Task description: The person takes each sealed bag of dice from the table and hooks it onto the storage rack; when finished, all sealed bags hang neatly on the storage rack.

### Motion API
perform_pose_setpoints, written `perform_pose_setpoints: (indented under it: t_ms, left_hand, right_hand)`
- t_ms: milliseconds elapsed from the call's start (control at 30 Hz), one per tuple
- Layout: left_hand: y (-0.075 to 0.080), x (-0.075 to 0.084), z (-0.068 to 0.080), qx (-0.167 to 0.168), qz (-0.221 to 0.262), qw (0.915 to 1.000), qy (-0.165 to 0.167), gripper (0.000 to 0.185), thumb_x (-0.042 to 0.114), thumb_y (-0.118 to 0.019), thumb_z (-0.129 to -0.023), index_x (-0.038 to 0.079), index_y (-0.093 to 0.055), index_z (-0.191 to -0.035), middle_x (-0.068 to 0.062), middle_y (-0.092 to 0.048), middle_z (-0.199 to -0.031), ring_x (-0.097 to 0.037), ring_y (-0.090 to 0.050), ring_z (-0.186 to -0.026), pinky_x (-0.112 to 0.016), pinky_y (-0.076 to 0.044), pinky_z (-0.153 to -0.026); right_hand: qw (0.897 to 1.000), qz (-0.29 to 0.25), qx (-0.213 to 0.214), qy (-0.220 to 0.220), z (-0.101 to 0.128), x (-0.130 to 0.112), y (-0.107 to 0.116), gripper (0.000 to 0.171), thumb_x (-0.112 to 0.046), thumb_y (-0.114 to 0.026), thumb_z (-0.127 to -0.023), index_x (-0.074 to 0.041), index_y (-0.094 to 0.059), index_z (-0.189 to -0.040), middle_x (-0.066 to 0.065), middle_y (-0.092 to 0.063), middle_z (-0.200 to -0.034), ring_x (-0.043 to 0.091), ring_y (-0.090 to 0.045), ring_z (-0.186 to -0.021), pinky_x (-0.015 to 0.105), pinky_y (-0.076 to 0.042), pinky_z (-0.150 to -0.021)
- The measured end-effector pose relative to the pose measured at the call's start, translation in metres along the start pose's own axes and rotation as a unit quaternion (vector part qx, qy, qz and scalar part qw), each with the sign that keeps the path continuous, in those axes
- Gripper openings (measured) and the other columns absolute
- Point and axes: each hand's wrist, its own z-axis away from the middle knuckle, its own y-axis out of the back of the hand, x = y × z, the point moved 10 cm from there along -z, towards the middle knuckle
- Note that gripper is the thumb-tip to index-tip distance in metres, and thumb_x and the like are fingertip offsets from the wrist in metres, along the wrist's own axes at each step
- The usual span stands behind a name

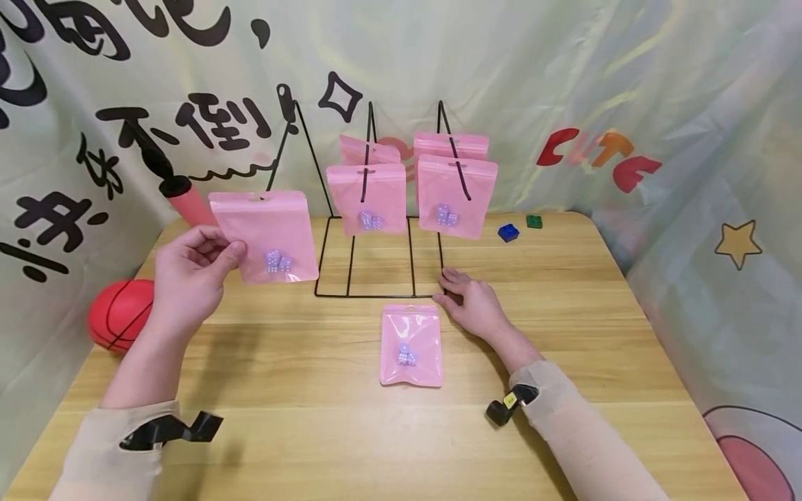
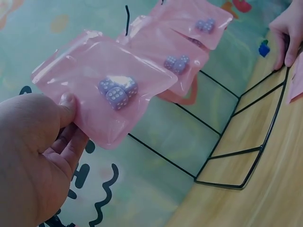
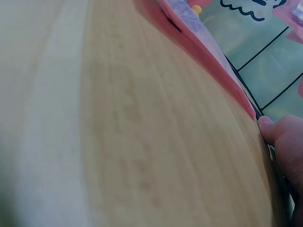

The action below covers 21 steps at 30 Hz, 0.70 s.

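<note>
My left hand [image 1: 191, 278] pinches the left edge of a pink zip pouch [image 1: 282, 216], with thumb in front. Light purple dice [image 2: 118, 92] show through its film. The pouch is upright at the left prong of a black wire display rack [image 1: 363, 296]; whether the prong passes through its hang hole is hard to tell. My right hand [image 1: 476, 306] holds the rack's front right base corner between thumb and fingers. More pink pouches with dice hang on the middle prong [image 1: 365, 184] and the right prong [image 1: 462, 182]. Another pink pouch [image 1: 410, 320] lies flat before the rack.
A red ball [image 1: 120, 314] sits at the table's left edge, with a pink and black cylinder [image 1: 188, 198] behind. Blue [image 1: 508, 232] and green [image 1: 534, 221] small blocks lie at the back right. A printed cloth [image 1: 532, 76] hangs behind the wooden table [image 1: 313, 417].
</note>
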Motion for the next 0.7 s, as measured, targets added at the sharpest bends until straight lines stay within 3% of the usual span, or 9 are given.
perform_pose_setpoints:
  t_ms: [700]
  left_hand:
    - [-0.014,-0.022,-0.022,-0.011,-0.007,0.9986,0.051,0.007,0.0,-0.076,-0.097,-0.002,-0.072,-0.102,0.002,-0.074,-0.088,-0.009,-0.07,-0.081,-0.016,-0.06,-0.073]
  right_hand:
    - [1.0,-0.005,0.01,0.003,0.0,-0.001,0.001,0.048,-0.028,-0.075,-0.102,0.003,-0.067,-0.137,0.019,-0.057,-0.149,0.035,-0.052,-0.142,0.051,-0.04,-0.119]
